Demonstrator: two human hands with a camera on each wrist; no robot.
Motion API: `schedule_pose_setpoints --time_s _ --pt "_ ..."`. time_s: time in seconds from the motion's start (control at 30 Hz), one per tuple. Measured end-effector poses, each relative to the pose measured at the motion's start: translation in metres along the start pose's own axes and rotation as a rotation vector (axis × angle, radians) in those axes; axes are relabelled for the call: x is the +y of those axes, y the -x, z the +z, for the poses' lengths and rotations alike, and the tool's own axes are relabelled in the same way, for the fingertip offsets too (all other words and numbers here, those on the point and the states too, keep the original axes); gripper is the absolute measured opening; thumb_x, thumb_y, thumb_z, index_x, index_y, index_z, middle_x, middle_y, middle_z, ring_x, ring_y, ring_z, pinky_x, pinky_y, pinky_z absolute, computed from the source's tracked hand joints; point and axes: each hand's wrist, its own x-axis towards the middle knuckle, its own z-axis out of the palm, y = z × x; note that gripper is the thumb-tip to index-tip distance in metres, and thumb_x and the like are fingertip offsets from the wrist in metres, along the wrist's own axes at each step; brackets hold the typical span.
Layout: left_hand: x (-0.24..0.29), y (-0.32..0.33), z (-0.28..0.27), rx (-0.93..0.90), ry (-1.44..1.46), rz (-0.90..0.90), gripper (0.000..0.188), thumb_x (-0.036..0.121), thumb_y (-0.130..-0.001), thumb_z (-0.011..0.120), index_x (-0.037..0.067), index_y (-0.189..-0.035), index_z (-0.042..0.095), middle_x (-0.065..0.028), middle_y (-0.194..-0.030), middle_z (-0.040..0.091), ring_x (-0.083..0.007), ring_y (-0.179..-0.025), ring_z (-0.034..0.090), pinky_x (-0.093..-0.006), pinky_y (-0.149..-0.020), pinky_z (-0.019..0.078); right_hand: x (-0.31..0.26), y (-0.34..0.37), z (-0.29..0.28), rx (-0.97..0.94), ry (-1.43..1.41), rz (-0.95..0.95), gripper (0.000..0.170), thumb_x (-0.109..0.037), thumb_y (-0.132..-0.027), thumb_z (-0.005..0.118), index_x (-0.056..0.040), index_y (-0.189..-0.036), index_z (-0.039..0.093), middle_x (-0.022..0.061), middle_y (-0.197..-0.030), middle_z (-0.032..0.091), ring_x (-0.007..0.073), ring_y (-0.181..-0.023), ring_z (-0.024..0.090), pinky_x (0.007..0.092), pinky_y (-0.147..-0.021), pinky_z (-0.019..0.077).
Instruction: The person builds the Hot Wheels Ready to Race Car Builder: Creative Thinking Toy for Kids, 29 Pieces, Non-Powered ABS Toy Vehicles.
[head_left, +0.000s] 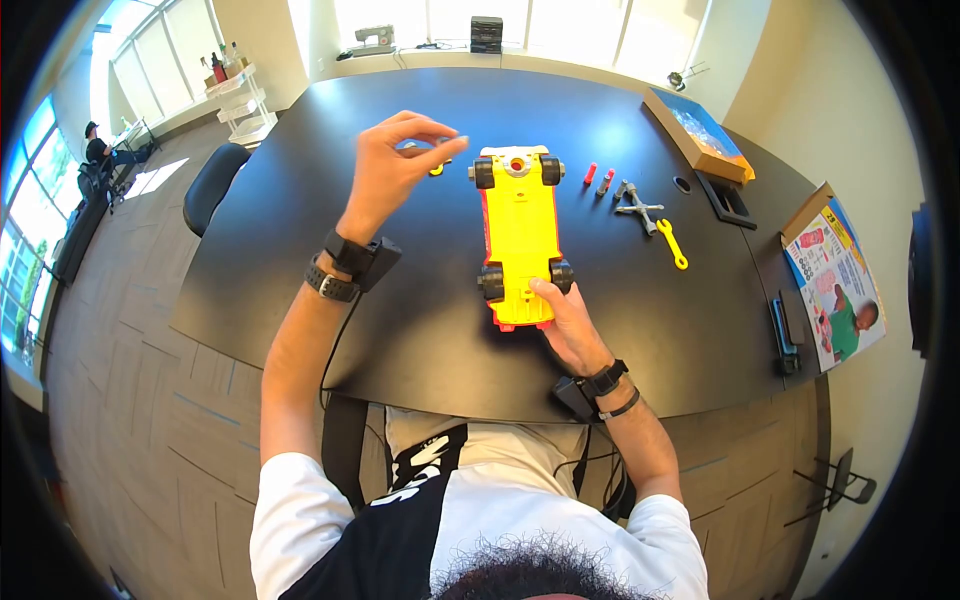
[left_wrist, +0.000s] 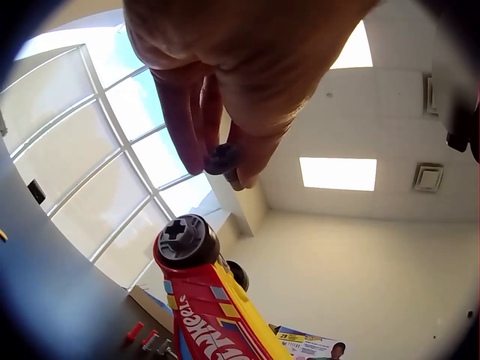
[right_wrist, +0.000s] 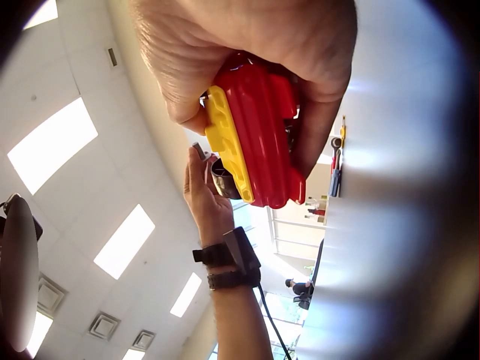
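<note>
My right hand (head_left: 572, 330) holds a red and yellow toy car (head_left: 522, 225) by its near end, thumb on the yellow underside that faces up. Black wheels show at its corners. Seen from the left wrist, one front wheel (left_wrist: 187, 240) has a grey hub with a cross-shaped slot. Left of the car's far end, my raised left hand (head_left: 392, 165) pinches a small grey toy bolt (left_wrist: 223, 159) between thumb and fingertips. The bolt (right_wrist: 199, 151) is apart from the car. Part of a yellow tool (head_left: 437, 168) shows behind the left hand.
On the dark table (head_left: 400, 320), a red bolt (head_left: 590, 173), more small bolts (head_left: 606, 182), a grey cross wrench (head_left: 640, 208) and a yellow wrench (head_left: 672, 245) lie right of the car. An open box (head_left: 700, 135) and a printed box (head_left: 838, 285) stand farther right.
</note>
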Motion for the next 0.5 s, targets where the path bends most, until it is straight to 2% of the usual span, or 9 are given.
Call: schedule_pose_setpoints --time_s 0.03,0.07,0.13,0.23,0.37,0.5 --pt "0.01 0.001 0.008 -0.019 0.015 0.08 0.015 0.011 -0.096 0.087 0.0 -0.106 0.085 -0.0044 -0.102 0.079 -0.0103 -0.09 0.076 -0.025 -0.08 0.0647 0.0 0.0 0.001 -0.005 0.001 -0.005 0.049 -0.018 -0.106 0.073 -0.0011 -0.149 0.056 0.0106 -0.14 0.072 0.0208 -0.126 0.072 0.0413 -0.109 0.0598" --pt "0.015 0.001 0.013 -0.02 0.016 0.08 0.015 0.011 -0.096 0.087 0.0 -0.106 0.085 -0.0044 -0.102 0.079 -0.0103 -0.09 0.076 -0.025 -0.08 0.0647 0.0 0.0 0.001 -0.01 0.002 -0.011 0.049 -0.018 -0.106 0.073 -0.001 -0.149 0.057 0.0109 -0.14 0.072 0.0209 -0.126 0.072 0.0416 -0.109 0.0602" --pt "0.022 0.0 0.021 -0.102 -0.258 0.312 0.013 0.009 -0.093 0.088 0.002 -0.103 0.086 -0.0056 -0.106 0.077 -0.0147 -0.089 0.078 -0.0279 -0.078 0.0643 -0.002 0.002 0.004 -0.008 0.005 -0.01 0.049 -0.018 -0.106 0.073 -0.0009 -0.149 0.056 0.0109 -0.14 0.072 0.0209 -0.126 0.072 0.0416 -0.108 0.0604" --pt "0.034 0.001 0.03 -0.187 -0.421 0.351 0.019 0.008 -0.09 0.088 0.004 -0.108 0.085 -0.0065 -0.106 0.077 -0.0196 -0.089 0.078 -0.0321 -0.077 0.0636 -0.002 0.003 0.006 -0.013 0.011 -0.021 0.05 -0.018 -0.106 0.074 -0.0007 -0.149 0.056 0.0109 -0.14 0.072 0.0207 -0.125 0.073 0.0416 -0.108 0.0606" --pt "0.038 0.002 0.04 -0.192 -0.372 0.342 0.026 0.008 -0.09 0.087 0.006 -0.116 0.082 -0.0072 -0.107 0.077 -0.0233 -0.089 0.077 -0.0358 -0.08 0.0626 -0.002 0.004 0.005 -0.014 0.017 -0.007 0.052 -0.018 -0.106 0.075 -0.0003 -0.15 0.055 0.0104 -0.141 0.071 0.0198 -0.125 0.072 0.0402 -0.109 0.0596" --pt "0.037 -0.001 0.043 -0.2 -0.429 0.449 0.029 0.008 -0.092 0.085 0.006 -0.12 0.078 -0.0091 -0.109 0.078 -0.0279 -0.093 0.077 -0.0384 -0.085 0.0627 -0.001 0.003 0.003 -0.047 0.024 -0.02 0.052 -0.018 -0.106 0.075 -0.0003 -0.15 0.054 0.0103 -0.141 0.07 0.019 -0.126 0.071 0.0397 -0.11 0.0588"
